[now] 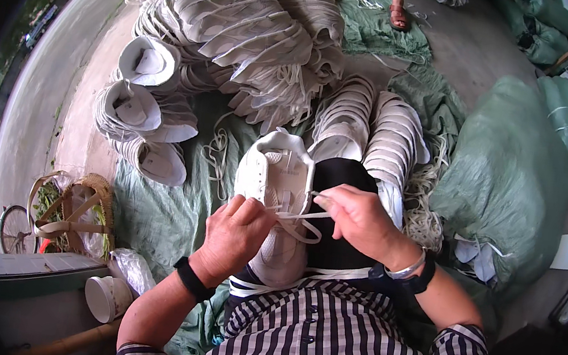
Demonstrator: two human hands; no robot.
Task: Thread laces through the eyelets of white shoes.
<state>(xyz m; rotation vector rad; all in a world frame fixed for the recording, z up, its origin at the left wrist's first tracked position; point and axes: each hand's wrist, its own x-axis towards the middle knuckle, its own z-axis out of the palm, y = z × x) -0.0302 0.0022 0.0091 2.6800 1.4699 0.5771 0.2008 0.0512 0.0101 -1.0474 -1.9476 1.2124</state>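
Head view, looking down: white sneaker [279,199] resting on the lap, toe pointing away, against black fabric over the knee. Left hand [233,237] closed over the near side of the shoe, fingertips pinching a white lace [302,216]; right hand [362,221] pinched shut on the same lace, drawing it taut across the tongue. Judged from this: best done by keeping the lace flat and untwisted, holding the shoe steady with the left grip, pulling evenly through each eyelet. Around: large heap of white sneakers [248,20] stacked ahead on a green tarp [156,210], two nested rows [371,128] just beyond the knee, loose laces [426,197] bunched to the right, stuffed green sacks [510,173] further right, woven basket [76,210] and a white cup [106,296] at the left. Another person's sandalled feet [398,12] at the top edge. Nested rows crowd the toe; little room ahead.
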